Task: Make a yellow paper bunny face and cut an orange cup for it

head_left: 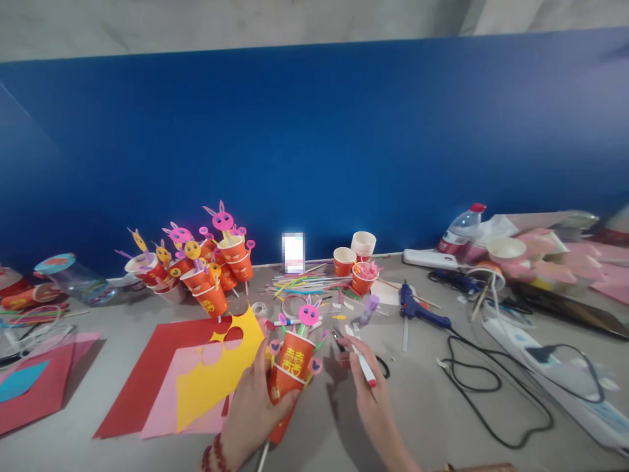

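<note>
Yellow 囍 is shown on red cup figure, gripped by left hand, left of glue gun | white marker is held by right hand, also left | bottle label, right of glue gun, cannot be read

Paper cups at the bottom centre of the frame look smooth, with a slight sheen; the marker right of them is smooth white plastic. At lower left, the yellow sheet and red sheet are matt paper. On the right, the glue gun is plastic and the bottle clear, glossy plastic. The grey tabletop looks matt, the blue partition across the upper frame smooth, faintly sheeny.
</note>
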A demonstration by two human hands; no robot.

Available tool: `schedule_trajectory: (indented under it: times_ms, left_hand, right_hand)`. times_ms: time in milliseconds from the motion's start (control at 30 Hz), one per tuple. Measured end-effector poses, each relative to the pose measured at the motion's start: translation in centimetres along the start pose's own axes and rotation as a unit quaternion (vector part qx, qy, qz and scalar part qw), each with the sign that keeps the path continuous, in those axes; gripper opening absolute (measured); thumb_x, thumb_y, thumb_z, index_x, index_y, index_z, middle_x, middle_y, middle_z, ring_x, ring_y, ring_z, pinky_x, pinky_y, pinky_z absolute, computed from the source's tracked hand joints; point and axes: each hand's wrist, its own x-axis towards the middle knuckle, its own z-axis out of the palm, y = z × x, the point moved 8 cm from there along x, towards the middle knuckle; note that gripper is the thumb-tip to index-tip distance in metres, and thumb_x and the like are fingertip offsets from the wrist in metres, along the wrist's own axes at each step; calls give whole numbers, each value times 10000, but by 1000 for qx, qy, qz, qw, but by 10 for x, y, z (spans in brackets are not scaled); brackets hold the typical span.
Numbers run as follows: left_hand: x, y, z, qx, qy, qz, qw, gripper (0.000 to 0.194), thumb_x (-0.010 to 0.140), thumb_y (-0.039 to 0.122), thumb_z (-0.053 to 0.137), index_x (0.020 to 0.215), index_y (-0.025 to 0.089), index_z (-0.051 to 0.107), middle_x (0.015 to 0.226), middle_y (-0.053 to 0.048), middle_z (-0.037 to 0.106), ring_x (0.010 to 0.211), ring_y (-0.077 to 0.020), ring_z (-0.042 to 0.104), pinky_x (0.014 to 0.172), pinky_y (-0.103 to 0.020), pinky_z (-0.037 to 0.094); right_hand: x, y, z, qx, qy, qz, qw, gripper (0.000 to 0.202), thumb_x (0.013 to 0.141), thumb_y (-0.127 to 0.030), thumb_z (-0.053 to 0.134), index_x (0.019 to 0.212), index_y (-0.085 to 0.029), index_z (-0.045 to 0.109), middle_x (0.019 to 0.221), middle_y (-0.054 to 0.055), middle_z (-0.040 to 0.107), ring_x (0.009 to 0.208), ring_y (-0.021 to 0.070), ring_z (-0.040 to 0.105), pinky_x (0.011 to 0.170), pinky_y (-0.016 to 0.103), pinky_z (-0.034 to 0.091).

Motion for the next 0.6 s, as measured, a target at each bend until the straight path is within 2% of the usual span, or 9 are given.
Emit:
schedule_trajectory:
  times_ms: [67,133,233,300,367,433,500,600]
  left_hand:
    - [-3,-1,2,-109,-10,-4,994,951,812,431,670,1538,207,99,1316,-152,589,1238,-336,564,1047,-471,423]
    - [-4,-3,2,-241,-9,-2,970,948,824,427,675,1539,245,80,1427,-146,509,1301,-310,521,1064,-426,429]
    - [-5,-14,-2,-372,27,-40,927,971,743,494,754,1521,260,221,1530,-135,407,1402,-345,394,1091,-408,416]
    - [-6,-21,-4,-422,37,-68,903,955,673,535,798,1469,228,369,1474,-146,485,1391,-381,398,1094,-437,413]
    - [-7,-23,-4,-466,17,-72,882,894,649,553,808,1402,200,481,1344,-155,606,1316,-400,486,1067,-470,437]
    - [-10,-24,-4,-490,-2,-54,870,832,632,558,818,1333,191,562,1225,-151,679,1231,-409,558,1036,-492,459]
    - [-15,-27,-4,-492,-17,-27,870,780,599,562,838,1252,191,630,1140,-140,715,1157,-416,603,1000,-499,480]
    - [-22,-25,4,-495,-86,24,865,714,569,576,862,1131,168,697,1057,-134,734,1038,-408,655,914,-481,519]
  right_hand:
    - [-2,-4,-10,15,40,-2,999,314,960,-439,547,1091,-195,695,1050,106,722,831,211,701,711,307,600]
    - [-4,-7,-17,6,68,-3,998,296,934,-451,589,1010,-188,703,962,94,718,785,208,686,690,306,586]
    - [-6,-10,-16,-19,69,-1,997,272,908,-442,626,970,-187,698,870,74,704,734,201,672,672,294,567]
    - [-6,-12,-9,-25,41,2,999,249,920,-420,612,987,-194,694,856,62,697,716,191,668,668,280,561]
    - [-6,-15,-1,-14,15,-1,1000,229,939,-395,589,998,-200,694,848,54,694,698,180,664,655,265,557]
    - [-6,-20,5,9,-1,-13,1000,216,956,-370,566,1015,-207,696,850,53,696,691,174,662,641,255,558]
    - [-7,-28,10,21,-24,-34,999,211,967,-339,555,1066,-219,698,862,51,703,695,168,664,638,247,560]
    - [-9,-48,18,20,-74,-79,994,262,990,-310,517,1192,-247,671,909,53,717,719,164,670,656,246,561]
